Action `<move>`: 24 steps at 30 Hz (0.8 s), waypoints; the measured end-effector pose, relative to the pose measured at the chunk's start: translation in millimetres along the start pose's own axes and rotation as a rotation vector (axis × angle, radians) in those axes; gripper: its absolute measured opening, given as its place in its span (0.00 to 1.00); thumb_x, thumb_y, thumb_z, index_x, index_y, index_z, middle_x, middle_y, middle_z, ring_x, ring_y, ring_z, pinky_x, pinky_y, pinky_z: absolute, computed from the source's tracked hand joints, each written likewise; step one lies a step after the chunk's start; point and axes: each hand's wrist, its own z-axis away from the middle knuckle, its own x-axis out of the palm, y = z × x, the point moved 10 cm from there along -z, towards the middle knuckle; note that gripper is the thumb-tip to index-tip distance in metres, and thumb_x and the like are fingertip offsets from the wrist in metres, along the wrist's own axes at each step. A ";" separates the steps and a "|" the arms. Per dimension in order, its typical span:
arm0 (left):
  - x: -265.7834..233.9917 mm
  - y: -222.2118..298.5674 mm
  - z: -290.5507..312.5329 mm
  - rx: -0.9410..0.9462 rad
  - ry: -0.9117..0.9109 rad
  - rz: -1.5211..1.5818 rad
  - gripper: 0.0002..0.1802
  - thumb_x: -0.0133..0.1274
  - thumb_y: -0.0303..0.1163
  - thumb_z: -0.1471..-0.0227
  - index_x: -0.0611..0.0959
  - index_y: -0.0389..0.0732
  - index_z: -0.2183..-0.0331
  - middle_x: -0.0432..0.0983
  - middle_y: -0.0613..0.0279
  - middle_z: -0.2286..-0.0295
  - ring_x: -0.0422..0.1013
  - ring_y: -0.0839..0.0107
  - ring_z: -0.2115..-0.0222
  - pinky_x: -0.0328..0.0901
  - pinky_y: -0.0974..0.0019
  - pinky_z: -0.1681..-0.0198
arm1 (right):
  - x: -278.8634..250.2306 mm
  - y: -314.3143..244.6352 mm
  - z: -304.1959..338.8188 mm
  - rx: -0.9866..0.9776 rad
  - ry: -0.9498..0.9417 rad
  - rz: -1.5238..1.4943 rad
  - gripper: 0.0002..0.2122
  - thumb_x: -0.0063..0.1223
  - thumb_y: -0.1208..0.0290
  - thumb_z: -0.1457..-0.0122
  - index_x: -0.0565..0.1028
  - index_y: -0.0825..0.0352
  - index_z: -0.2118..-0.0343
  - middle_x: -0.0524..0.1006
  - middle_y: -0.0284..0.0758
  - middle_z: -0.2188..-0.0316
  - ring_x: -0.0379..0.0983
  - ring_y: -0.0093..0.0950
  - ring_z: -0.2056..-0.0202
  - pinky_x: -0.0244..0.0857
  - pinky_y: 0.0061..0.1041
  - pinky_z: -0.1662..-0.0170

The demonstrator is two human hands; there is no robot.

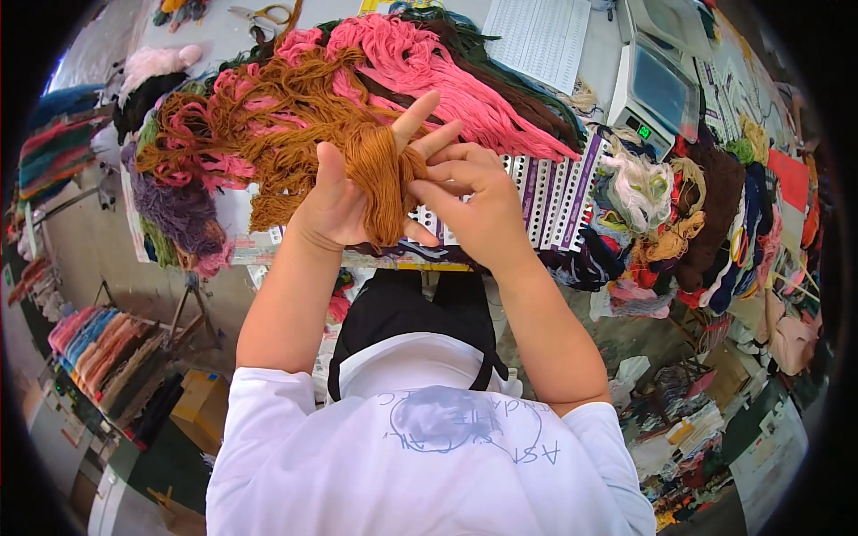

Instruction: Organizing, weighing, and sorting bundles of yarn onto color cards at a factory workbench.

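Note:
A bundle of golden-brown yarn strands (382, 183) lies across the palm of my left hand (323, 207), which is turned up with its fingers spread. At the bundle's right side, my right hand (483, 201) has its thumb and fingertips pinched on the yarn. Part of the grip is hidden behind the fingers. More loose brown yarn (295, 107) spreads to the left over the table, tangled with pink yarn hanks (420, 67). Dark green and dark brown strands (500, 89) run beneath the pink. Just right of my hands sit white cards with punched holes (547, 210).
A digital scale (657, 98) stands at the back right, near a printed sheet (538, 40). Scissors (262, 16) lie at the far left. Purple yarn (183, 214) hangs over the left edge; mixed yarn (639, 192) heaps up at right. A rack of coloured hanks (112, 357) stands lower left.

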 end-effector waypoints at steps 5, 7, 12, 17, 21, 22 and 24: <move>-8.6 1.7 16.5 -0.124 -0.172 0.040 0.54 0.45 0.66 0.57 0.44 0.44 0.40 0.39 0.40 0.42 0.51 0.45 0.44 0.72 0.54 0.61 | -22.7 46.1 17.1 0.444 0.104 -1.037 0.06 0.50 0.71 0.45 0.75 0.68 0.69 0.77 0.36 0.73 0.74 0.30 0.69 0.65 0.26 0.60; -44.7 25.9 55.6 -0.070 -0.132 -0.171 0.42 0.41 0.60 0.49 0.59 0.35 0.45 0.63 0.35 0.52 0.71 0.46 0.60 0.72 0.72 0.78 | -106.2 72.6 42.1 0.446 0.388 -1.171 0.07 0.46 0.68 0.43 0.73 0.66 0.71 0.74 0.34 0.77 0.72 0.25 0.72 0.66 0.20 0.67; -90.6 168.4 152.4 0.517 0.174 0.087 0.19 0.44 0.35 0.44 0.68 0.34 0.53 0.58 0.63 0.73 0.58 0.79 0.79 0.58 0.76 0.77 | -425.3 77.4 213.7 0.231 1.049 -0.948 0.03 0.43 0.75 0.41 0.67 0.67 0.71 0.55 0.23 0.88 0.51 0.16 0.87 0.57 0.17 0.76; -103.6 151.6 123.2 0.620 0.136 0.290 0.19 0.47 0.32 0.47 0.72 0.35 0.54 0.60 0.66 0.75 0.55 0.81 0.82 0.57 0.80 0.79 | -481.2 20.9 255.1 0.144 1.061 -0.172 0.11 0.45 0.75 0.43 0.71 0.74 0.59 0.60 0.22 0.84 0.52 0.12 0.85 0.46 0.14 0.83; -156.7 -12.1 13.8 -0.010 0.616 0.030 0.20 0.47 0.31 0.47 0.70 0.38 0.52 0.56 0.77 0.84 0.50 0.88 0.87 0.51 0.82 0.83 | -310.1 112.8 129.7 0.694 0.693 0.460 0.13 0.41 0.73 0.44 0.76 0.66 0.59 0.75 0.30 0.69 0.66 0.18 0.73 0.60 0.16 0.71; -148.8 -59.0 -13.9 -0.175 0.614 0.014 0.19 0.48 0.31 0.48 0.72 0.38 0.53 0.56 0.79 0.84 0.49 0.88 0.87 0.51 0.81 0.84 | -265.7 136.9 104.8 0.391 0.521 0.348 0.14 0.41 0.70 0.44 0.76 0.68 0.60 0.76 0.39 0.64 0.73 0.28 0.65 0.64 0.26 0.59; -172.0 -120.0 -42.7 -0.323 0.733 -0.314 0.18 0.48 0.32 0.50 0.75 0.39 0.56 0.59 0.78 0.84 0.54 0.85 0.87 0.55 0.76 0.83 | -192.4 186.8 71.3 0.398 0.415 0.174 0.12 0.42 0.70 0.44 0.77 0.68 0.64 0.77 0.41 0.68 0.74 0.29 0.68 0.65 0.25 0.62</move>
